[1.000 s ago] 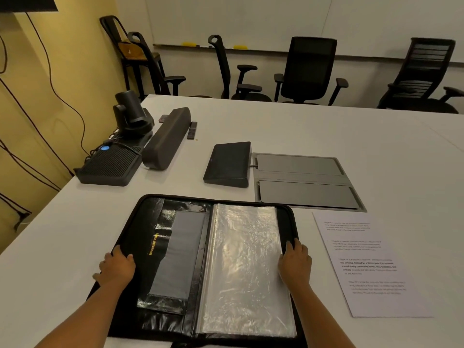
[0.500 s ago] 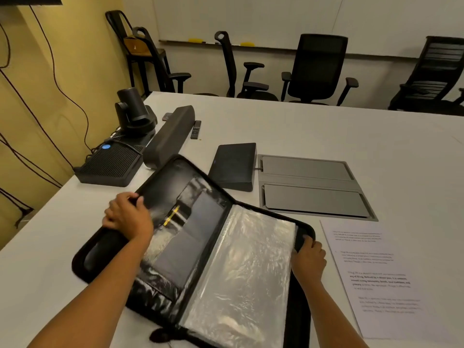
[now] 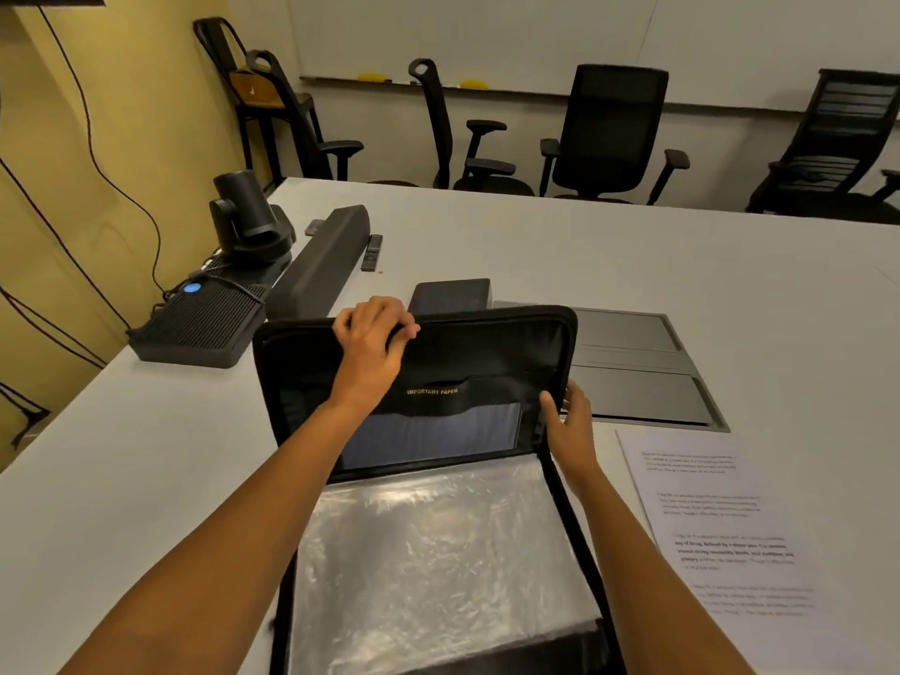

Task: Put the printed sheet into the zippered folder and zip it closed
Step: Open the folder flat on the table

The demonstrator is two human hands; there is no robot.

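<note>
The black zippered folder [image 3: 492,353] lies open on the white table in front of me, turned so one cover stands upright away from me. That cover carries a pocket marked IMPORTANT PAPER. The other half lies flat with clear plastic sleeves [image 3: 438,552] on top. My left hand [image 3: 372,333] grips the top edge of the raised cover. My right hand [image 3: 570,421] holds the cover's right edge near the hinge. The printed sheet [image 3: 721,533] lies flat on the table just right of the folder, untouched.
Behind the folder sit a dark tablet-like device [image 3: 450,294] and a grey recessed panel [image 3: 638,367]. At the far left stand a conference camera [image 3: 246,216], a speaker bar [image 3: 316,263] and a black speaker unit [image 3: 199,324]. Office chairs [image 3: 613,134] line the far edge.
The folder has been rotated a quarter turn and its left cover lifted upright. My left hand moved from the flat cover to its top edge; my right hand shifted to the cover's side.
</note>
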